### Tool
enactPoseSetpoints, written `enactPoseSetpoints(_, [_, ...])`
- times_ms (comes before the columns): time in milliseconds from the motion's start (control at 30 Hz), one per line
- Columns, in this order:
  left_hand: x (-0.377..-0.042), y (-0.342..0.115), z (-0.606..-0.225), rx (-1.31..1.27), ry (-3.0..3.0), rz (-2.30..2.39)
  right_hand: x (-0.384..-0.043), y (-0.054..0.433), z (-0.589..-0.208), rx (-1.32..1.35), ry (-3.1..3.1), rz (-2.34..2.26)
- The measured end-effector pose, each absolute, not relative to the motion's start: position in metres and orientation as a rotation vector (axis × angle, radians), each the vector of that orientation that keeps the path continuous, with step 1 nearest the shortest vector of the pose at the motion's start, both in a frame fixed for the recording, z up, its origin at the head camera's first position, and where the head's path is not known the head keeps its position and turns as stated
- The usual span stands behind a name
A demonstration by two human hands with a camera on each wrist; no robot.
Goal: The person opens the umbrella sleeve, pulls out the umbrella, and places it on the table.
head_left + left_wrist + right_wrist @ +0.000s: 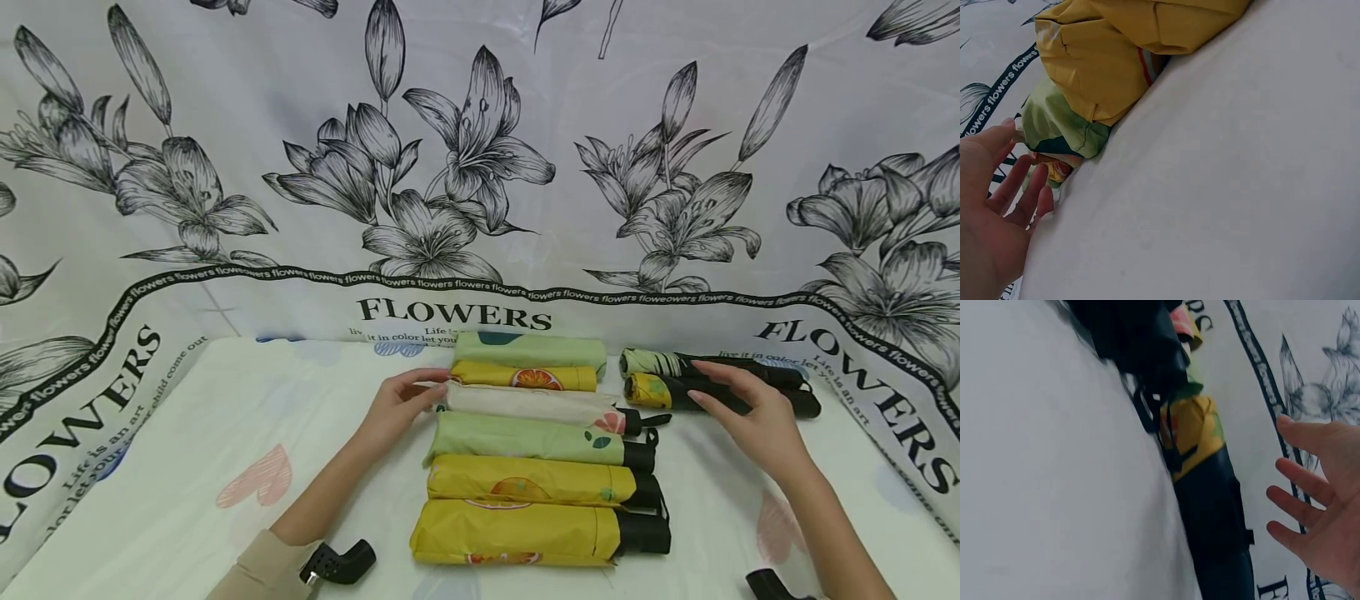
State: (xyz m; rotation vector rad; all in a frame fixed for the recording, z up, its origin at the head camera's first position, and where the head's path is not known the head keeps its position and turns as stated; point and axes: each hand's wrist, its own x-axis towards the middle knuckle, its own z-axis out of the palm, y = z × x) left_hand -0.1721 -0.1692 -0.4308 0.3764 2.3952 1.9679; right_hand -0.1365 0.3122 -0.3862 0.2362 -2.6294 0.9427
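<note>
Several folded umbrellas lie in a column in the head view. From the far side they are a light green umbrella [525, 348], a yellow one [480, 374], a cream umbrella [525, 403], a second green one [517, 437] and two nearer yellow umbrellas [480, 479]. My left hand [401, 408], fingers loosely bent, is at the left end of the cream umbrella; whether it touches is unclear. To the right lie two mostly black umbrellas, one with a green end [648, 362] and one with a yellow end [652, 390]. Over these my right hand [757, 425] spreads its fingers, gripping nothing.
The umbrellas lie on a white cloth [180, 467] printed with pink hearts. A white backdrop [315, 233] with black flower drawings rises behind it. Black camera mounts [345, 562] show at both wrists, and a beige sleeve [262, 567] covers the left forearm.
</note>
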Motion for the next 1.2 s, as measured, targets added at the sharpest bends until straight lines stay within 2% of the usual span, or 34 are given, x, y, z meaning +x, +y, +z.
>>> enactPoseSetpoints(500, [-0.169,-0.165,-0.439,0.510,2.358,2.015,-0.134,0.274,-0.407,0.462,-2.525,1.155])
enactPoseSetpoints(1200, [-0.165,-0.167,-0.447,0.584,2.432,2.014,-0.137,0.267,-0.429,0.543,-2.646,1.371])
